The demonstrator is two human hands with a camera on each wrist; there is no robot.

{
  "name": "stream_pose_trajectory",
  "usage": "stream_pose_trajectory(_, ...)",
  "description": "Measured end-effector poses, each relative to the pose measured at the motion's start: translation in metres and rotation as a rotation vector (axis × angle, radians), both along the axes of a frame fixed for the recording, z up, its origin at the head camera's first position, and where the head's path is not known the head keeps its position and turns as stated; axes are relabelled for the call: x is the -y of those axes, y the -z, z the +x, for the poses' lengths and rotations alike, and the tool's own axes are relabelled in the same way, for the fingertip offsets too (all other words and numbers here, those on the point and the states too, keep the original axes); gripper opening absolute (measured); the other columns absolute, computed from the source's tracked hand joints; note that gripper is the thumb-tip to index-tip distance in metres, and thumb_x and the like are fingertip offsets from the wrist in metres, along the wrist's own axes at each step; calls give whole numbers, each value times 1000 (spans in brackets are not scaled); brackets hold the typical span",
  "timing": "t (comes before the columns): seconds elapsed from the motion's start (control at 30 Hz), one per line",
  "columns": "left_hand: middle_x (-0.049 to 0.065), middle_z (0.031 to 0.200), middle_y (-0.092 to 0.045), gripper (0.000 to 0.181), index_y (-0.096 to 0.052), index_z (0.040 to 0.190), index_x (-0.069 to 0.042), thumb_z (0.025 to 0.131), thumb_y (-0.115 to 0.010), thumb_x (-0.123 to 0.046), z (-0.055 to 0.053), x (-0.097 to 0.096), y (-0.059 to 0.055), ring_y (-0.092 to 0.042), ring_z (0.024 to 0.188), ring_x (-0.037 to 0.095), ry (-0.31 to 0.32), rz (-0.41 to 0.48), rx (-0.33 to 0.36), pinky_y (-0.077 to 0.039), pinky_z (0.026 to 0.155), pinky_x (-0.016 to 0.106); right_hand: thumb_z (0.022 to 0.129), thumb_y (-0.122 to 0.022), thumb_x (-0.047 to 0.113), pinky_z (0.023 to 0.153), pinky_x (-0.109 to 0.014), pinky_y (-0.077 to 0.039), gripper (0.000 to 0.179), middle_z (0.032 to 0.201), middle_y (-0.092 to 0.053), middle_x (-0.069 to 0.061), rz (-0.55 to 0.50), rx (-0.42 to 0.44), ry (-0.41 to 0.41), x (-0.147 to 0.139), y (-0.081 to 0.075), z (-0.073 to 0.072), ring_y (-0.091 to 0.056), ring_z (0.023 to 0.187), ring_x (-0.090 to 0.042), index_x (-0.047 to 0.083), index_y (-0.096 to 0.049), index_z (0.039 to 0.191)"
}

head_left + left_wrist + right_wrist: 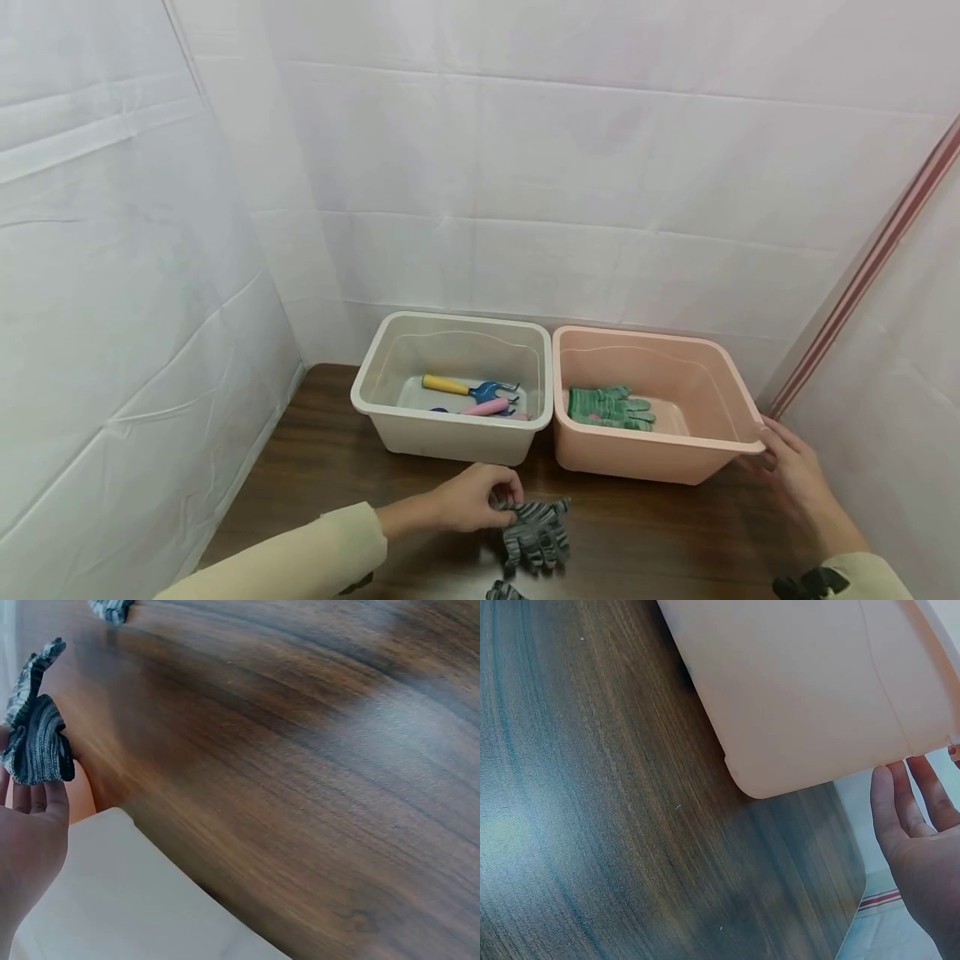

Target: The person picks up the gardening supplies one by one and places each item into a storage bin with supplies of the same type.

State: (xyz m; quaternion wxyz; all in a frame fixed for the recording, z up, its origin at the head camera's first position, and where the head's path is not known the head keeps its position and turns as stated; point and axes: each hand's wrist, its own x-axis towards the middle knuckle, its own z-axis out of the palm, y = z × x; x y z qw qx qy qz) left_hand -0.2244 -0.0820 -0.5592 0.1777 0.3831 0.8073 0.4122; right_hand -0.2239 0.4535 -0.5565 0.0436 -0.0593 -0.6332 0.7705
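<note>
My left hand (476, 500) pinches a grey-and-black striped knit glove (538, 537) by its cuff, in front of the two bins. The glove's fingers hang toward me, and its ribbed cuff (43, 750) shows in the left wrist view. At the lower edge of the head view lies part of another grey striped glove (504, 591). On the right, my right hand (791, 467) holds the end rim of the pink bin (637, 454), its fingers (885, 802) against the outer end wall. Inside that bin rests a green striped glove (611, 408).
Left of the pink bin stands a white bin (450, 429), their rims side by side. It contains a yellow-handled blue hand fork (448, 384) and a pink-handled tool (487, 407). White sheeting (480, 167) rises behind and beside the brown wooden table (315, 450).
</note>
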Motion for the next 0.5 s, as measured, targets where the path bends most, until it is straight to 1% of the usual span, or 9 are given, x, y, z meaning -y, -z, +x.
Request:
stream_pose_trajectory(0.1, -3, 96, -66, 17, -70, 102, -15, 90, -81, -7, -2, -1, -2, -61, 88, 6, -15, 10, -20, -54, 82, 22, 110, -60, 20, 80, -33, -64, 21, 112, -75, 15, -4, -11, 1, 1, -1, -1, -74, 99, -7, 31, -74, 122)
stream_pose_trajectory(0.2, -3, 96, -66, 18, -70, 102, -16, 90, -81, -9, -4, -3, -5, -61, 88, 7, -21, 7, -35, -53, 81, 21, 110, -61, 20, 79, -33, -64, 21, 111, -76, 14, -4, -20, 3, 2, -2, -1, -75, 98, -7, 30, -75, 121)
stream_pose_trajectory(0.37, -5, 95, -67, 17, -69, 102, -17, 91, -81, -13, -5, -6, -12, -62, 88, 7, -15, 14, -58, -53, 81, 21, 110, -61, 21, 79, -33, -64, 20, 111, -75, 15, 3, -25, 3, 2, -1, 1, -74, 99, -6, 30, -75, 120)
stream_pose_trajectory(0.5, -9, 94, -66, 18, -68, 102, -19, 91, -81, -13, -7, -11, -22, -61, 88, 5, -17, 30, -56, -54, 82, 20, 111, -59, 20, 79, -34, -64, 21, 111, -76, 14, -12, -28, -7, 1, -1, -1, -74, 98, -6, 32, -75, 118)
